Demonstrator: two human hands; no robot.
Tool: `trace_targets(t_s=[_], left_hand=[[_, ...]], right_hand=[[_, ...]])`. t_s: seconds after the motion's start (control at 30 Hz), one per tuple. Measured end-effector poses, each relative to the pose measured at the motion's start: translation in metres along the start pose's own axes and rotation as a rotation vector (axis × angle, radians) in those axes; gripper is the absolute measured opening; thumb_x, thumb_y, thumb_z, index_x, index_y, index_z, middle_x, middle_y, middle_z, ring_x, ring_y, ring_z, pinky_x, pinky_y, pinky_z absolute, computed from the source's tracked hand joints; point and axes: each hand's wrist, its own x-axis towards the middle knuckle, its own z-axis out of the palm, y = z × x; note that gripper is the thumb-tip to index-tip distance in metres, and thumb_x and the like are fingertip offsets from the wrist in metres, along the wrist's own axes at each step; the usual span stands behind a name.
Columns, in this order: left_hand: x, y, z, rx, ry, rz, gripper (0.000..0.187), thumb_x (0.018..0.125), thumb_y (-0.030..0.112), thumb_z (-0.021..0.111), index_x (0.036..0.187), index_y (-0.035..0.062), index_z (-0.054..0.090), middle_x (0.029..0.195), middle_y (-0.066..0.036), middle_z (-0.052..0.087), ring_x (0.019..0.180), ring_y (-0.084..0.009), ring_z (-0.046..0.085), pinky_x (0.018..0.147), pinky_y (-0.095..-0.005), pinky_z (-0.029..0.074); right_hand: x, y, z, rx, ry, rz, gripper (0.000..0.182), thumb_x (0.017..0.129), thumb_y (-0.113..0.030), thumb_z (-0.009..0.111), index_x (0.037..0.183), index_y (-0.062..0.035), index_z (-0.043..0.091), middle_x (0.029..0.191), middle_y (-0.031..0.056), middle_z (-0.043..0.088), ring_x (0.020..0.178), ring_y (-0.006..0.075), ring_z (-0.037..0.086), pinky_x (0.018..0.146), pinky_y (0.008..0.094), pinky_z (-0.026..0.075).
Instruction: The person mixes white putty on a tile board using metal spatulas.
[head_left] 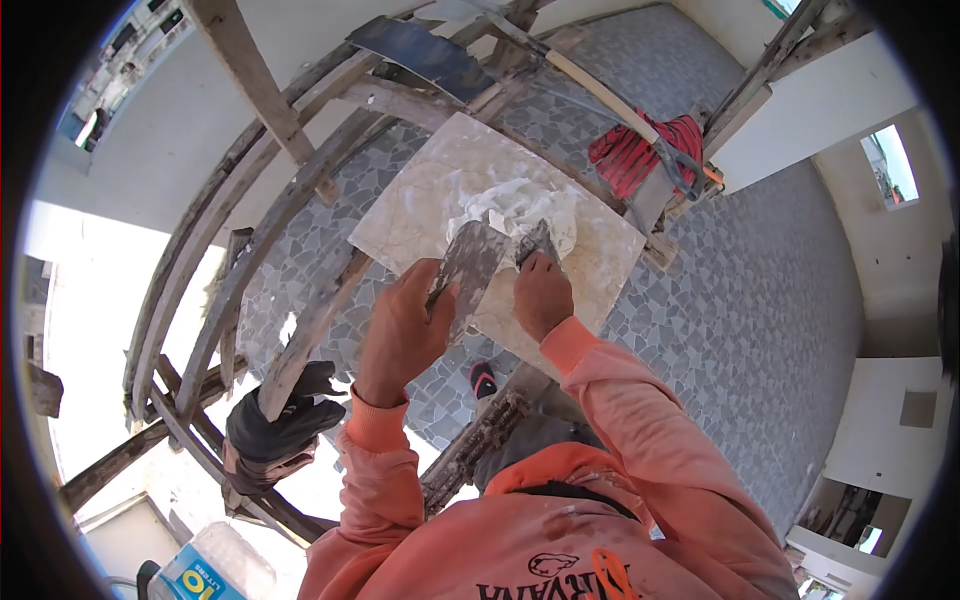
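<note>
My left hand [408, 318] is closed on the edge of a flat rectangular plastering trowel [472, 268], its grey blade smeared with white. In my right hand [543, 295] is a smaller putty knife [536, 242], gripped close to its dark blade; its handle is hidden in the fist. Both blades meet at the near edge of a soft white heap of plaster [520, 205]. Under the plaster lies a square beige marble-look tile [405, 215], smeared with white streaks. My hands are side by side above the tile's near half.
Wooden scaffold poles [215, 290] curve along the left. A long-handled shovel [600, 92] lies beyond the tile, beside a red striped cloth [645, 155]. A dark cloth bundle [275, 435] hangs on the timber. A plastic container [215, 565] stands lower left. Grey stone-pattern flooring [750, 290] lies below.
</note>
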Motion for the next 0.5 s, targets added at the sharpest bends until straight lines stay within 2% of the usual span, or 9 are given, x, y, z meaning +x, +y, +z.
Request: trace_targets(t_s=[0.1,0.2,0.3,0.4,0.5], left_hand=[[-0.008,-0.014,0.001,0.023,0.013,0.017,0.017,0.089,0.007,0.063,0.099,-0.0040,0.054,0.084,-0.025,0.058,0.074,-0.0469,0.054,0.064,-0.0443,0.043],[-0.011,-0.012,0.000,0.011,0.041,-0.008,0.017,0.089,0.007,0.063,0.096,-0.0041,0.052,0.082,-0.025,0.057,0.072,-0.0459,0.053,0.064,-0.0440,0.042],[-0.012,-0.012,0.000,-0.034,0.066,-0.031,0.017,0.089,0.007,0.063,0.096,-0.0045,0.052,0.082,-0.025,0.057,0.073,-0.0458,0.053,0.064,-0.0440,0.042],[-0.011,-0.010,-0.001,-0.028,0.099,-0.006,0.019,0.089,0.007,0.063,0.099,-0.0048,0.053,0.083,-0.025,0.057,0.073,-0.0456,0.053,0.064,-0.0441,0.042],[-0.012,-0.010,0.000,-0.001,0.118,0.002,0.019,0.089,0.008,0.063,0.101,-0.0047,0.054,0.082,-0.024,0.058,0.073,-0.0454,0.054,0.064,-0.0445,0.042]], right_hand=[[0.012,-0.011,0.025,-0.161,-0.014,-0.150,0.049,0.076,-0.015,0.067,0.115,0.0135,0.059,0.091,0.0159,0.060,0.085,0.0262,0.061,0.063,0.0325,0.052],[0.016,-0.014,0.017,-0.173,-0.083,-0.235,0.043,0.076,-0.015,0.067,0.110,0.0105,0.063,0.093,0.0175,0.061,0.083,0.0270,0.061,0.062,0.0335,0.050],[0.031,-0.008,0.006,-0.116,-0.382,-0.405,0.037,0.076,-0.016,0.067,0.105,0.0076,0.064,0.095,0.0181,0.061,0.086,0.0277,0.062,0.063,0.0349,0.052],[0.030,-0.002,0.014,-0.020,-0.397,-0.281,0.042,0.080,-0.023,0.067,0.113,0.0024,0.066,0.103,0.0134,0.066,0.099,0.0273,0.062,0.070,0.0376,0.055],[0.025,0.024,-0.032,0.082,-0.424,-0.210,0.039,0.078,-0.020,0.069,0.111,0.0020,0.065,0.104,0.0129,0.064,0.098,0.0269,0.063,0.070,0.0358,0.056]])
